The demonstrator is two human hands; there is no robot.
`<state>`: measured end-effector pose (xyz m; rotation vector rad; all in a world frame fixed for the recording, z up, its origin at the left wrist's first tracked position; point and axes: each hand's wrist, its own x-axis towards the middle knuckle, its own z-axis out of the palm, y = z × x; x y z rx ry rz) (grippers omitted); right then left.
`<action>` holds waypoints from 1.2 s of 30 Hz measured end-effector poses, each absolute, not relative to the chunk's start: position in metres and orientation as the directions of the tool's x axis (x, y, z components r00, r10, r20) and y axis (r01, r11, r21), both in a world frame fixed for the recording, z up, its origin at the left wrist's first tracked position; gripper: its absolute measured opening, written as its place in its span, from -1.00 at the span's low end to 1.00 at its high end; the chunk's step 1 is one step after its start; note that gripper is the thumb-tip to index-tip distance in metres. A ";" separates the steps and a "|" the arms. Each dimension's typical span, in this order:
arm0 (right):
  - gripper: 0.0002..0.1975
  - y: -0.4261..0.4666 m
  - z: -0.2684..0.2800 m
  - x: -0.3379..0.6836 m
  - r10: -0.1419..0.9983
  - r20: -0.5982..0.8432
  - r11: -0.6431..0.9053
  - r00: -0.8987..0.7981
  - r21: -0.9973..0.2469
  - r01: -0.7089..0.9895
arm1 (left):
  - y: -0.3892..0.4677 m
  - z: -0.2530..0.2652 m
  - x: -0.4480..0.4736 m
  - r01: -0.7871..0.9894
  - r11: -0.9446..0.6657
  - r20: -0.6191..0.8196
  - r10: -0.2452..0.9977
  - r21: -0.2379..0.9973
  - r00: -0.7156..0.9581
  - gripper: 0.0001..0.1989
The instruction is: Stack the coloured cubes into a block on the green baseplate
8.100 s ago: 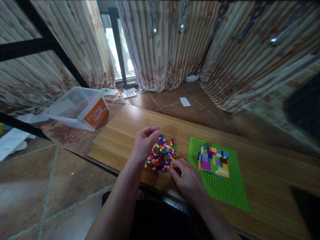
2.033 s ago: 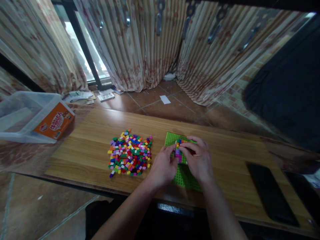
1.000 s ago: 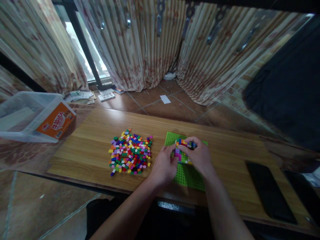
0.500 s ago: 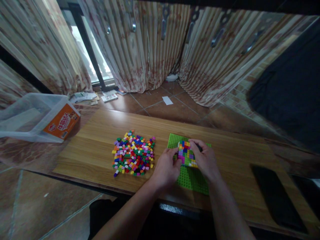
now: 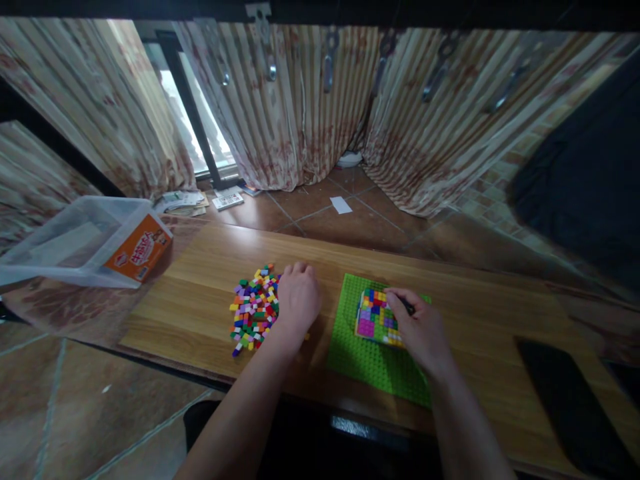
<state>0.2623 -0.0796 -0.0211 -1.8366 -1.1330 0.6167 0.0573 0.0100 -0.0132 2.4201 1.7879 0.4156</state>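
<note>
My right hand (image 5: 420,330) grips the right side of a small block built of toy bricks (image 5: 373,317), its top a patchwork of red, yellow, blue, pink and green. That block is over a green studded baseplate (image 5: 345,353), slightly tilted. Something dark shows beside the right fingers, too small to make out. To the left, my left hand (image 5: 299,300) is at the right side of a pile of loose toy bricks (image 5: 253,313) in many colours. Its fingers curl downward and their tips are hidden, so anything between them does not show.
A clear plastic bin (image 5: 90,240) with an orange label stands at the left end of the wooden table (image 5: 190,287). At the right lies a flat black object (image 5: 570,400). Striped curtains (image 5: 300,107) hang beyond, with papers (image 5: 227,200) on the tiled floor.
My left hand has left the brick-built block and moved left to the loose pile. My right hand still holds the block. The view has shifted slightly.
</note>
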 end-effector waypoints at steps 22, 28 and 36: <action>-0.90 -0.100 0.007 0.240 0.928 0.335 0.217 0.162 -0.842 0.494 | -0.045 0.003 0.087 -0.285 0.543 -0.367 0.791 0.790 0.490 -0.60; -0.90 -0.099 0.006 0.238 0.942 0.313 0.221 0.117 -0.846 0.485 | -0.043 0.005 0.088 -0.355 0.614 -0.388 0.753 0.705 0.531 -0.59; -0.91 -0.098 -0.008 0.256 0.871 0.333 0.083 0.361 -0.824 0.560 | -0.042 -0.003 0.093 -0.100 0.343 -0.300 0.904 0.934 0.305 -0.71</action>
